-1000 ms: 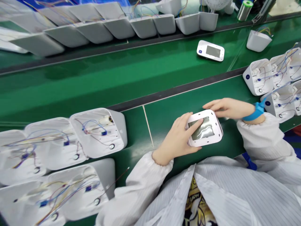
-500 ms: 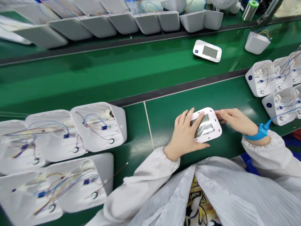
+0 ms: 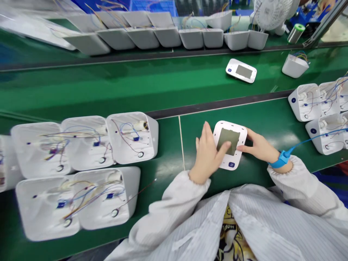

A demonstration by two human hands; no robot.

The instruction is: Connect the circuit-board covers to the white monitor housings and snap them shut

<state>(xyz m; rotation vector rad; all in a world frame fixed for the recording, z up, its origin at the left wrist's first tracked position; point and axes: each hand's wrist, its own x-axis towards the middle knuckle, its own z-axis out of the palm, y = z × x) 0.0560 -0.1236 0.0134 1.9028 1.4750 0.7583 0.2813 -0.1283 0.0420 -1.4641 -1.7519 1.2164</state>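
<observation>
A green bench [image 3: 258, 116] runs across the scene, with a raised strip beyond the hands and a shelf of white housings [image 3: 191, 38] beyond that.

The left hand [image 3: 205, 157] is loosely spread, fingers straight along the left edge of the white display panel [image 3: 231, 136], its thumb over the screen [image 3: 227, 134]. The panel sits between the two hands. The right hand [image 3: 258, 146] pinches the panel's right edge, thumb on the face. Whether the panel touches the bench is unclear.

The left thumb could smear or press the screen if it bears down; the panel could slip, since only the right hand grips it. The cord [image 3: 312, 139] from the right wrist's blue strap [image 3: 282, 159] crosses the right-hand housings and might snag their wires.

Counted: left of the left hand, six wired housings [image 3: 133, 136], one cut by the frame, with one loose wire [image 3: 146, 187] trailing toward that hand. Beyond both hands, eight housings in the shelf's front row, others behind. Beyond the right hand, one more panel [image 3: 241, 71], one fan [image 3: 272, 14] and one reel [image 3: 295, 34]. Further right, one lone housing [image 3: 295, 66], then at least five wired ones [image 3: 327, 139].
</observation>
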